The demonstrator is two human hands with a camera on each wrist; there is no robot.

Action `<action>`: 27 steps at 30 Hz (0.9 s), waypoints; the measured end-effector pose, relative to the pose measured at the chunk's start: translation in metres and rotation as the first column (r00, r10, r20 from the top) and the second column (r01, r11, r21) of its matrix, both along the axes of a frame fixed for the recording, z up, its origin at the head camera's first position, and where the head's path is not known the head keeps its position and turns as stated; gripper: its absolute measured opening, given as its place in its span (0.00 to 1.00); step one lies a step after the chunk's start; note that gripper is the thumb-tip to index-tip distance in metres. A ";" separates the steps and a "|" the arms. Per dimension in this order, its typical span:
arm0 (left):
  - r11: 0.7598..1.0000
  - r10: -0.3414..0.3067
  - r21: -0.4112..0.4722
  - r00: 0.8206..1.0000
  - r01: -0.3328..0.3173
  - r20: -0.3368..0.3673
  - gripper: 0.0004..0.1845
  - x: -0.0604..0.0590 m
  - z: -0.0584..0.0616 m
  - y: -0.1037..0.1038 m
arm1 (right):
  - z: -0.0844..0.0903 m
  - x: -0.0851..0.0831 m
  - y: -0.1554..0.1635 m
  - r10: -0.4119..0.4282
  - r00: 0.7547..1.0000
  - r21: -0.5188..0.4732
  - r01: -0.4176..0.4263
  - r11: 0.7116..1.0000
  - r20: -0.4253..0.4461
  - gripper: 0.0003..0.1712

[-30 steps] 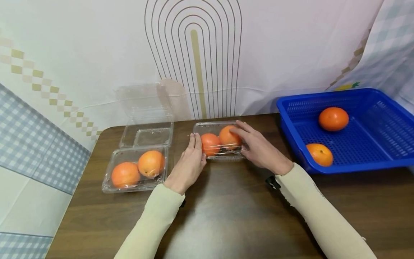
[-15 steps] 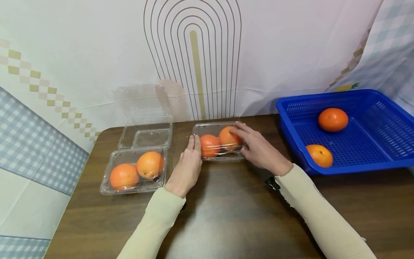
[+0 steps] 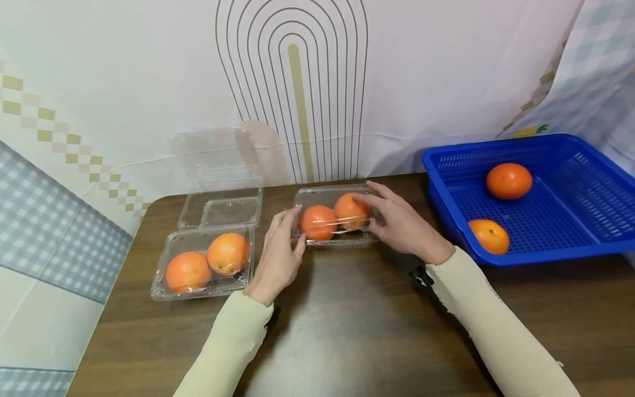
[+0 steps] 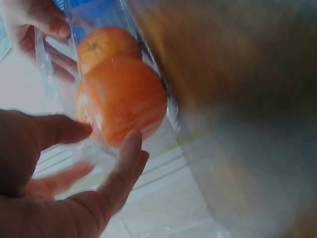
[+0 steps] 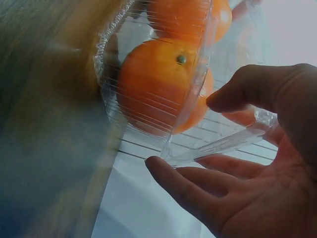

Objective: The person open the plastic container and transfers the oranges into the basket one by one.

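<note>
- Left hand [image 3: 279, 256]: fingers spread at the clear rectangular plastic box [image 3: 319, 196].
- Right hand [image 3: 403, 223]: spread opposite.
- Gentle, even pressure should spare the round orange fruits [image 3: 319, 223].

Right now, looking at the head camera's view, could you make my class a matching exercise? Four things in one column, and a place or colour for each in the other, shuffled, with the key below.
Column one
1. Basket
2. Left hand
3. Right hand
4. Table

Column two
A. At the right end of the middle clear box
B. Brown, under the basket
C. Blue, holding two orange fruits
D. At the left end of the middle clear box

Pairs: 1-C, 2-D, 3-A, 4-B
</note>
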State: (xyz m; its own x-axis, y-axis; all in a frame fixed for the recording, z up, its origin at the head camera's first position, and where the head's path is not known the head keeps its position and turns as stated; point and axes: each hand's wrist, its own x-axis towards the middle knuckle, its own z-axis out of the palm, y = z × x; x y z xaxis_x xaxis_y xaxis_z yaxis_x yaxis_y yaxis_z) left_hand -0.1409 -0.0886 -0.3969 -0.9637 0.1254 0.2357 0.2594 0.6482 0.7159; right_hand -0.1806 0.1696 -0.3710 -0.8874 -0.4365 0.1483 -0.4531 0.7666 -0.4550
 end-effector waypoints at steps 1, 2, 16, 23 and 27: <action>0.999 0.016 0.038 1.000 -0.017 0.022 0.33 0.001 -0.001 0.000 | 0.001 0.000 0.000 -0.007 1.000 -0.005 0.007 1.000 -0.003 0.34; 0.997 0.034 0.071 0.998 -0.037 0.045 0.33 0.001 -0.001 0.000 | 0.001 0.000 0.000 -0.014 1.000 -0.008 0.014 1.000 -0.007 0.33; 0.893 0.071 0.389 0.925 -0.226 0.374 0.25 -0.004 -0.003 -0.004 | 0.026 -0.019 -0.007 -0.137 0.990 -0.139 0.139 0.980 0.029 0.38; 0.726 -0.013 0.616 0.889 -0.307 0.458 0.23 -0.005 -0.005 0.002 | 0.035 -0.028 -0.007 -0.195 0.973 -0.277 0.222 0.935 0.121 0.46; 0.678 -0.023 0.662 0.891 -0.320 0.454 0.22 -0.006 -0.008 0.007 | 0.040 -0.033 -0.005 -0.192 0.968 -0.297 0.233 0.926 0.162 0.49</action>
State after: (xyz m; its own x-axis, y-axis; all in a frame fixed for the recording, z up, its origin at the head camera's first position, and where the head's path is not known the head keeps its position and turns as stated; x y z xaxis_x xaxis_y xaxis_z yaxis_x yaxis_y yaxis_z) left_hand -0.1465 -0.0818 -0.4045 -0.9745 -0.0662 -0.2143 -0.2079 -0.0927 0.9738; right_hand -0.2134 0.1648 -0.3308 -0.9746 -0.1858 0.1253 -0.2174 0.6490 -0.7291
